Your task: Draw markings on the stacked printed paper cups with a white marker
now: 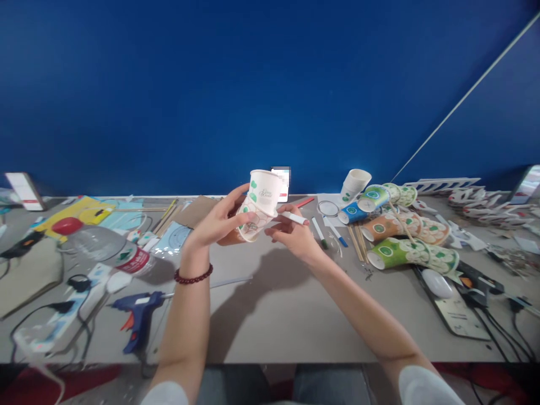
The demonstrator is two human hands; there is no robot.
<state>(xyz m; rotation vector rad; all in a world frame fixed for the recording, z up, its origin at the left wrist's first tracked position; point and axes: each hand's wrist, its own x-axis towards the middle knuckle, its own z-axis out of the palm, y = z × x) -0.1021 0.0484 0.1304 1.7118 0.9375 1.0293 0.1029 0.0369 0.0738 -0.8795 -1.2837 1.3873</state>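
Observation:
My left hand [219, 222] is closed around a white paper cup with green spots [259, 202], holding it tilted above the grey table [274, 315]. A dark red bead bracelet [193, 277] sits on that wrist. My right hand [293, 233] pinches a white marker [294, 217] whose tip end points toward the cup's side. Both hands are raised over the middle of the table, close together.
Left: a plastic bottle with a red cap [99, 244], a blue glue gun [137, 315], cables and a power strip [63, 320]. Right: several coloured paper cups [400, 236], wooden sticks [358, 242], markers [319, 232], a white mouse [437, 282]. A blue wall [253, 84] stands behind.

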